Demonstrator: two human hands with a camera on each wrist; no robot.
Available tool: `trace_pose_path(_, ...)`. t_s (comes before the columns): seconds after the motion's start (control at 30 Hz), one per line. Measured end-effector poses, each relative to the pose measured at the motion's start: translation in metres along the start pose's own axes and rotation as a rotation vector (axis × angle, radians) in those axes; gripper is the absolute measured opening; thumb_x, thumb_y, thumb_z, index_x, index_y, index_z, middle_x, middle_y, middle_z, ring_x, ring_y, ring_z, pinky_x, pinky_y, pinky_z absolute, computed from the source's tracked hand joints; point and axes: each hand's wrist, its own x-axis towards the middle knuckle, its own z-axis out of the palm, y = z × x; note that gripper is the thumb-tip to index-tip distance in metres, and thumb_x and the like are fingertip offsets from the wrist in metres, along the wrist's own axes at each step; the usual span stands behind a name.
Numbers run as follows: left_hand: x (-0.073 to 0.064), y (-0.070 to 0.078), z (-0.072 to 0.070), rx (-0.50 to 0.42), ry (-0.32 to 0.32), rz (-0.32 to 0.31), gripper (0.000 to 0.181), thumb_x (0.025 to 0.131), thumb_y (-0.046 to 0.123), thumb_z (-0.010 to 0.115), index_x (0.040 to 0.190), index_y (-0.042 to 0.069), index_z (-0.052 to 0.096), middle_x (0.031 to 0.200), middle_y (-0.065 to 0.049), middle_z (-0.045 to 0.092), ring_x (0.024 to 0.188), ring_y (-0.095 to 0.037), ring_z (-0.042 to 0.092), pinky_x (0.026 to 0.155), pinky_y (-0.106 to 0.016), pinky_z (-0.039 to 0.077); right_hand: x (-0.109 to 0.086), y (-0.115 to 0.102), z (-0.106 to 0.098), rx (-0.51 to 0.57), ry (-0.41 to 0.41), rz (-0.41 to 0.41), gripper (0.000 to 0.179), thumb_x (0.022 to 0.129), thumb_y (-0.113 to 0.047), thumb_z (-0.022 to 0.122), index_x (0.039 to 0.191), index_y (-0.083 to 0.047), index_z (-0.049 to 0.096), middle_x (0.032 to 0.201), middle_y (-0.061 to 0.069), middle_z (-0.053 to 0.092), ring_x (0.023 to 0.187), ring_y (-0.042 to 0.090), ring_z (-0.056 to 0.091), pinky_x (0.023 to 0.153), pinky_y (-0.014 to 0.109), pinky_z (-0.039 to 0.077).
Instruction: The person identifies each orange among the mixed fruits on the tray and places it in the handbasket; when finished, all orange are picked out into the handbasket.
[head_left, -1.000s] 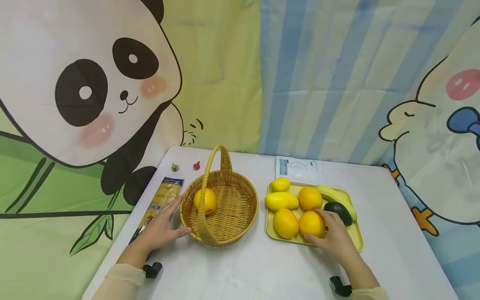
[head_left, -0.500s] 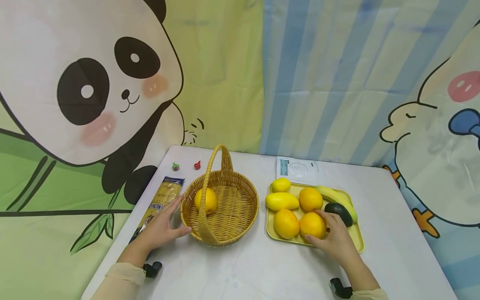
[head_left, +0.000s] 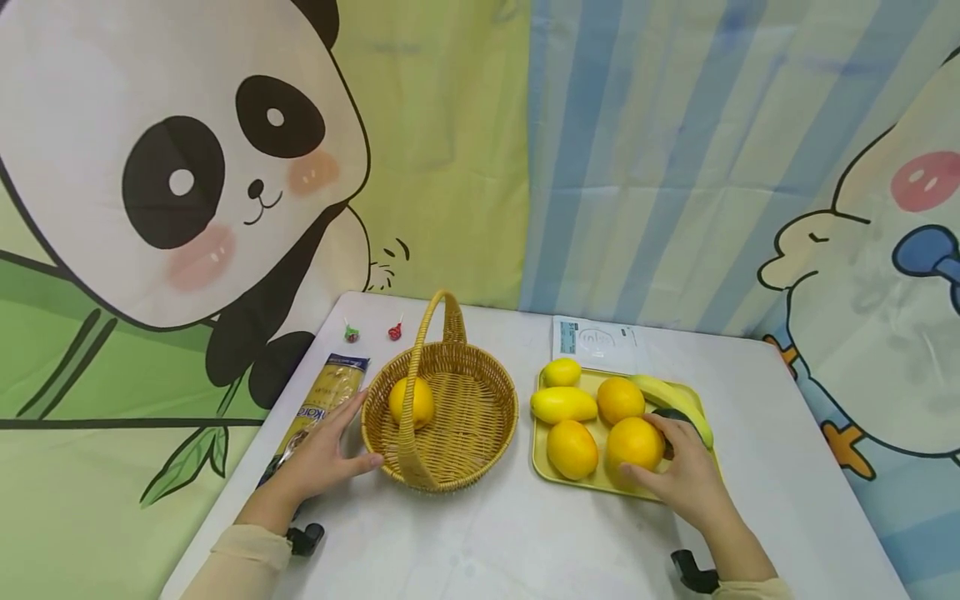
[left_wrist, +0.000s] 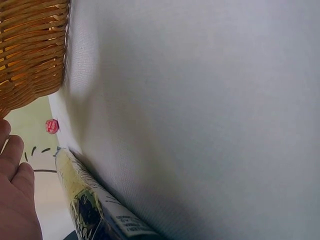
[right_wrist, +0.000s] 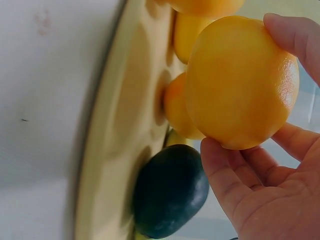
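Observation:
My right hand point(head_left: 686, 475) grips an orange point(head_left: 633, 443) between thumb and fingers. The right wrist view shows this orange point(right_wrist: 242, 82) raised off the yellow tray point(right_wrist: 112, 130). Two more oranges lie on that tray, one at the front point(head_left: 572, 450) and one behind point(head_left: 620, 400). Around them are a lemon point(head_left: 561, 372), a long yellow fruit point(head_left: 564, 405), a banana point(head_left: 667, 392) and a dark green avocado-like fruit point(right_wrist: 171, 192). With its fingers extended, my left hand point(head_left: 322, 454) rests against the left side of a wicker basket point(head_left: 468, 425). One orange point(head_left: 411, 402) sits inside the basket.
A pasta packet point(head_left: 330, 392) lies left of the basket, partly behind my left hand. Green point(head_left: 351, 333) and red point(head_left: 395, 332) lollipops are at the back left. A white packet point(head_left: 596, 342) lies behind the tray. The basket's handle point(head_left: 412, 375) stands upright.
My right hand has lifted the front-right orange and shifted slightly right with it, now covering more of the dark green fruit. The left hand and basket have stayed put.

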Motion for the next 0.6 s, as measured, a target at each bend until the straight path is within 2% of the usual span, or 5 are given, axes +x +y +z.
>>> trace_pose_path(0.2, 0.002, 0.000, 0.000, -0.001, -0.004, 0.004, 0.119, 0.078, 0.068, 0.081, 0.169, 0.025, 0.018, 0.175, -0.014, 0.022, 0.158, -0.049, 0.024, 0.118, -0.078, 0.029, 0.003, -0.005, -0.007, -0.007, 0.016, -0.020, 0.092, 0.081, -0.048, 0.089, 0.153, -0.006, 0.048, 0.143, 0.022, 0.050, 0.122, 0.035, 0.052, 0.101, 0.059, 0.055)
trace_pose_path(0.37, 0.001, 0.000, 0.001, -0.004, 0.001, 0.005, 0.119, 0.078, 0.068, 0.081, 0.169, 0.025, 0.018, 0.174, -0.016, 0.024, 0.158, -0.049, 0.025, 0.118, -0.078, 0.029, 0.006, -0.012, -0.011, -0.010, 0.031, -0.062, 0.090, 0.081, -0.047, 0.089, 0.151, -0.006, 0.051, 0.141, 0.022, 0.052, 0.117, 0.032, 0.054, 0.096, 0.056, 0.056)
trace_pose_path(0.6, 0.001, 0.001, 0.002, -0.005, 0.012, 0.015, 0.117, 0.079, 0.066, 0.081, 0.169, 0.022, 0.021, 0.173, -0.017, 0.025, 0.157, -0.049, 0.026, 0.117, -0.078, 0.030, 0.012, -0.022, -0.014, 0.006, 0.039, -0.085, 0.087, 0.082, -0.043, 0.090, 0.151, -0.007, 0.050, 0.145, 0.023, 0.049, 0.125, 0.038, 0.054, 0.100, 0.060, 0.057)
